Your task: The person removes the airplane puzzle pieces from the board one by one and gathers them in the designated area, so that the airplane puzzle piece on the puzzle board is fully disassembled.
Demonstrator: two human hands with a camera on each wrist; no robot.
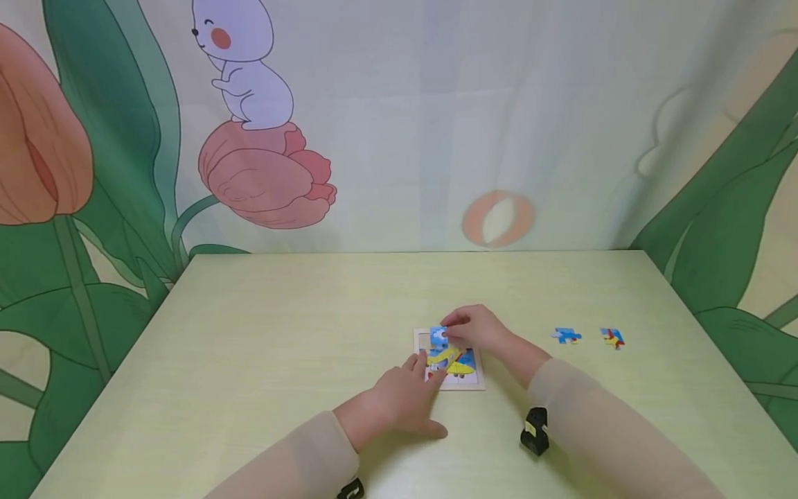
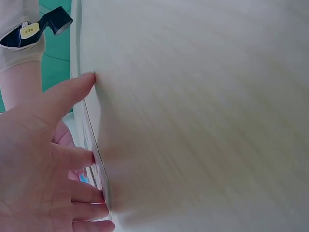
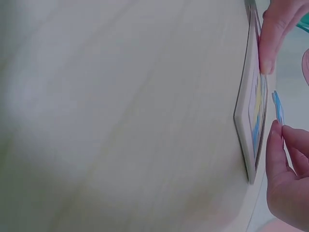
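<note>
A small framed jigsaw puzzle [image 1: 481, 380] with a yellow airplane picture lies on the table. Between thumb and fingertip, my right hand [image 1: 479, 328] pinches a blue and white puzzle piece [image 1: 438, 337], held over the frame's far part. In the right wrist view that piece [image 3: 278, 108] is tilted on edge, raised above the puzzle. My left hand [image 1: 405, 395] rests at the near left of the frame, its fingers extended over the picture and its thumb pointing right along the table. The left wrist view shows these fingers [image 2: 87, 195] spread at the frame's edge.
Two loose puzzle pieces lie right of the frame: a blue one [image 1: 566, 336] and a blue, red and yellow one [image 1: 613, 337]. The pale table [image 1: 280, 312] ends at a curtain [image 1: 386, 138] printed with flowers and a white animal. Each wrist wears a black camera mount [image 1: 535, 431].
</note>
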